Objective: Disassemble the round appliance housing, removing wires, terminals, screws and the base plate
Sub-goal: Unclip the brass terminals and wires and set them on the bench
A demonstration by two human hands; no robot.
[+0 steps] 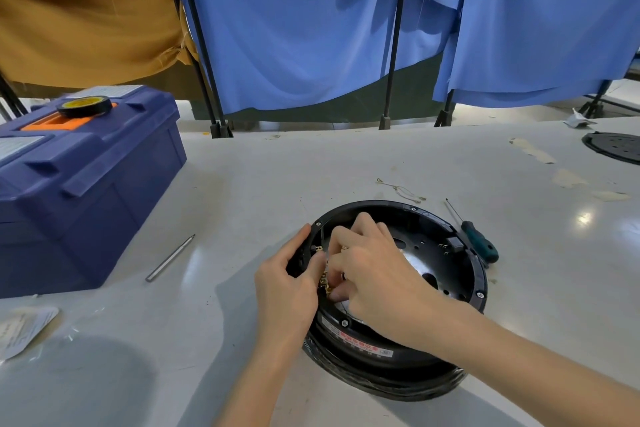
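Head view: far left of the left hand (pixel 287 284), a blue plastic toolbox (pixel 86 184). That hand grips the rim of the round black housing (pixel 481 274) on the tabletop (pixel 242 184). The right hand (pixel 377 274) pinches brass terminals (pixel 323 282) inside. Thin loose wires (pixel 401 189) lie beyond the hands, already out. The rim screws (pixel 480 295) and shiny base plate (pixel 412 262) are not yet removed.

Bare table (pixel 277 177) lies open between the toolbox (pixel 86 191) and the housing (pixel 381 378), with only a thin rod (pixel 169 258) lying on it. Wires (pixel 401 190) and a screwdriver (pixel 479 243) lie close behind and right of the rim. Inside, the left hand (pixel 291 284), gripping the wall, and the right hand (pixel 374 274), pinching at the terminals (pixel 325 282), crowd the left side; the right half is open.
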